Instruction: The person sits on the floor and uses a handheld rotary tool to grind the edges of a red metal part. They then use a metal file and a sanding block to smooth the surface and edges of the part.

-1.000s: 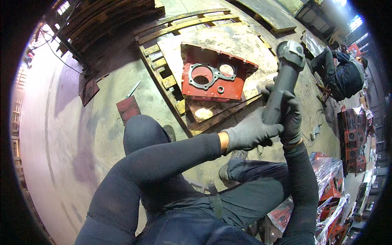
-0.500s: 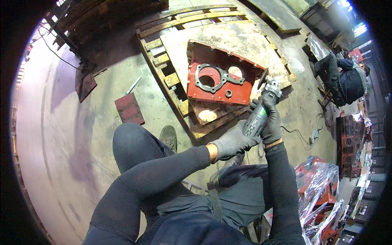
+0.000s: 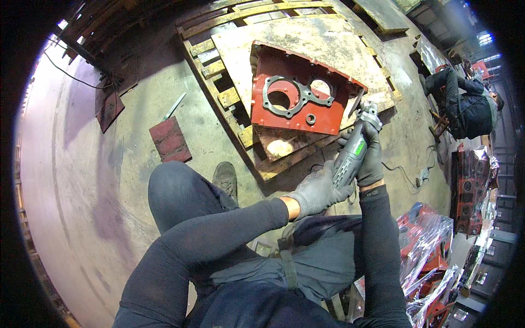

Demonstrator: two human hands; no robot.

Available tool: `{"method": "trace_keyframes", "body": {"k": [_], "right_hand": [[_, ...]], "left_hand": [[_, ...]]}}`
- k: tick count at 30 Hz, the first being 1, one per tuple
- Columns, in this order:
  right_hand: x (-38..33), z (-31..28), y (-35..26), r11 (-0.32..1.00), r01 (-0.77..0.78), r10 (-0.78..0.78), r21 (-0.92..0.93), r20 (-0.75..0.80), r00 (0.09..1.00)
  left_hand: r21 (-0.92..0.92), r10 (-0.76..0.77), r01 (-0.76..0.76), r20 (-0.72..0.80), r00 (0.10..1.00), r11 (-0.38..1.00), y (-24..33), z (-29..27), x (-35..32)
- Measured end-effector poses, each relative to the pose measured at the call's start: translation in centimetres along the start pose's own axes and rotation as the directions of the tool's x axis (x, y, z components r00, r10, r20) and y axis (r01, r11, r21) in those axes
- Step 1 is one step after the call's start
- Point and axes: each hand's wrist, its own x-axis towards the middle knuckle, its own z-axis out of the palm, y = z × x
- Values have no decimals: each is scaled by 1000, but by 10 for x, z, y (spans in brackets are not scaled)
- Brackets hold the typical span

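Observation:
Both my gloved hands are closed round a grey angle grinder (image 3: 348,159). My left hand (image 3: 318,191) grips the rear of its body, and my right hand (image 3: 372,158) wraps the front part below the metal head. The grinder's head is at the right corner of a red metal housing (image 3: 295,119); whether the disc touches it I cannot tell. That housing has two large round openings ringed by bare machined metal and a smaller bored boss. It lies on a stained wooden board (image 3: 235,52) on top of a wooden pallet (image 3: 219,98).
A dark red plate (image 3: 170,140) and a thin pale strip (image 3: 175,105) lie on the concrete floor at left. A cable (image 3: 402,170) trails at right. Plastic-wrapped red parts (image 3: 424,240) stand at lower right, more red castings (image 3: 469,191) beyond. Another person (image 3: 465,104) sits at far right.
The grinder and both hands have shifted slightly to the right in the picture. The housing appears a little higher in view as the camera has moved. Both hands keep their grip.

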Motion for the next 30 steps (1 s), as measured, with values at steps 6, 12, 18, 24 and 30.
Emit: {"method": "trace_keyframes", "body": {"k": [6,12,18,24,30], "right_hand": [[5,-2,1,998,-66,66,3,41,997],[-11,13,8,999,-42,42,-2,55,998],[-15,5,19,995,-8,20,-102,118,993],[-20,28,7,981,31,-12,-192,100,995],[-32,41,-17,795,88,-94,-600,22,995]], "left_hand": [[-84,-15,18,31,999,996,-2,-5,-1],[-156,-22,20,-11,1000,988,-20,2,5],[-307,-36,59,78,996,950,-16,-10,-7],[-386,79,-56,44,996,921,-33,8,8],[246,110,-143,144,983,959,-3,-5,-17]]}}
